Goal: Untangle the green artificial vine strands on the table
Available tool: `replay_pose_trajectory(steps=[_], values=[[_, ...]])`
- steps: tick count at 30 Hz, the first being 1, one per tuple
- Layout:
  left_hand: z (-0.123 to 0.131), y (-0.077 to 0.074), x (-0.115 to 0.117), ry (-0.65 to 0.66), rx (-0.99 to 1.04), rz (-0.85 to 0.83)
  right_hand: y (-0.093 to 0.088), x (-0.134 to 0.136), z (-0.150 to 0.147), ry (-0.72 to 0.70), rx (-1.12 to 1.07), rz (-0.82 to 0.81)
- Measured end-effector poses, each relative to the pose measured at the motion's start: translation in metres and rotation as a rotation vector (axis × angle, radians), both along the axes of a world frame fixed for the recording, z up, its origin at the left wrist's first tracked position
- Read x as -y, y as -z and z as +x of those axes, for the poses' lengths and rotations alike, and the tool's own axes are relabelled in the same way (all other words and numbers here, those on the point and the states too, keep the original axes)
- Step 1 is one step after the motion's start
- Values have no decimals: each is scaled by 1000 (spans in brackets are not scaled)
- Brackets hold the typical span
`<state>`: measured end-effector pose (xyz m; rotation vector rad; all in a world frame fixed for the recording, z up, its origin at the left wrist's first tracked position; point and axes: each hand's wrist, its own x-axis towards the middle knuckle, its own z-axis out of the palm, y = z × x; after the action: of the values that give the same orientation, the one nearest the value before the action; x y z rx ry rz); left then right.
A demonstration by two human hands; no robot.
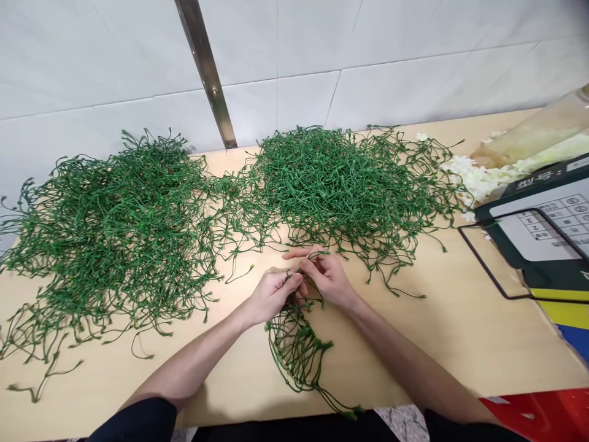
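My left hand (pixel 275 293) and my right hand (pixel 323 274) meet at the middle of the wooden table (pixel 460 331). Both are closed on a small bunch of green plastic stems (pixel 298 353), which hangs from my fingers toward the table's front edge. A thin stem arches over my right fingers. Behind my hands lie two big heaps of the same green stems, the left pile (pixel 115 227) and the right pile (pixel 340 181).
A white tiled wall with a slanted metal strip (pixel 207 70) backs the table. At the right are white petals (pixel 473 178), a clear bag (pixel 543 132), a dark printed box with a wire frame (pixel 543 236) and a red object (pixel 538 414).
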<state>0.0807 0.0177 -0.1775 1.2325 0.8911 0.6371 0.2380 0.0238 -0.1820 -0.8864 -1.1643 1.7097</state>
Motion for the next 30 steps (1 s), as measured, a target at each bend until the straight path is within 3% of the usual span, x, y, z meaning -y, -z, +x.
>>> replay_pose_trajectory(steps=[3,7,9,14,16,20,22,26,30], values=[[-1,-2,2,50,-25,37,0,-2,1,41,-5,-77],[-3,-3,5,234,-88,257,-1,-5,5,86,52,-110],[-5,-2,4,246,-71,305,-1,-4,4,112,77,-26],[-7,-5,0,260,-33,230,-2,-4,3,262,239,266],[-7,-5,-1,254,-39,230,-3,-7,8,340,273,291],[-6,-1,-2,147,72,143,-9,-22,27,688,-87,154],[-7,3,-3,82,151,45,-12,-28,36,780,-226,95],[-7,9,-5,-43,231,-11,-8,-27,35,624,-299,29],[-5,8,-6,-173,209,30,2,-16,20,357,-154,51]])
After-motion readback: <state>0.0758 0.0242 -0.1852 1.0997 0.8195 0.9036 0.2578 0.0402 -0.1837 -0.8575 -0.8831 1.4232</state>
